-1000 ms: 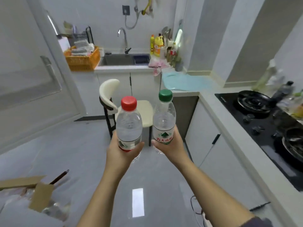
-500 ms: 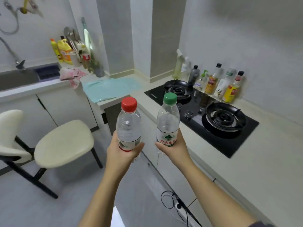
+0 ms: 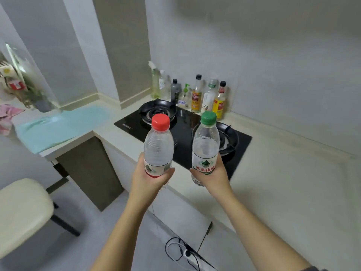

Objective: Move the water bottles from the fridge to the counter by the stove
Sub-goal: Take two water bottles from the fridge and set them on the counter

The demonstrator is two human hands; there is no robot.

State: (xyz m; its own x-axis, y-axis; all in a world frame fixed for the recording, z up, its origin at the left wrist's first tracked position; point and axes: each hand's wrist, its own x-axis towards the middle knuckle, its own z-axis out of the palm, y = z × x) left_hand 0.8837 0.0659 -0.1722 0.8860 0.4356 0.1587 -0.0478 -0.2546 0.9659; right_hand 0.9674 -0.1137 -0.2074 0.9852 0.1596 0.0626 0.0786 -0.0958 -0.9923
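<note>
The kitchen corner was pale and tiled, a cream bench (image 3: 283, 173) running along the wall with a black two-burner stove (image 3: 181, 132) set into it and a row of condiment bottles (image 3: 197, 94) standing behind the burners.

The fingers (image 3: 172, 171) of the left hand (image 3: 150, 180) were clenched round the lower body of the red-capped bottle (image 3: 158, 147), at its label. The fingers of the right hand (image 3: 213, 177) were wrapped the same way about the green-capped bottle (image 3: 205, 145), below its label. Both bottles stood nearly upright in the air, long axes vertical, caps up, near each other but apart, held over the front edge of the bench before the stove. Neither touched the bench.

Farther left a light-blue cloth (image 3: 58, 128) lay on the bench, and a cream stool (image 3: 21, 210) stood on the floor. A cable (image 3: 181, 253) coiled on the floor below the forearms.

A second before, the bottles had been held the same way facing the sink and the stool; the view had since swung right, so the stove now sat straight ahead behind them.
</note>
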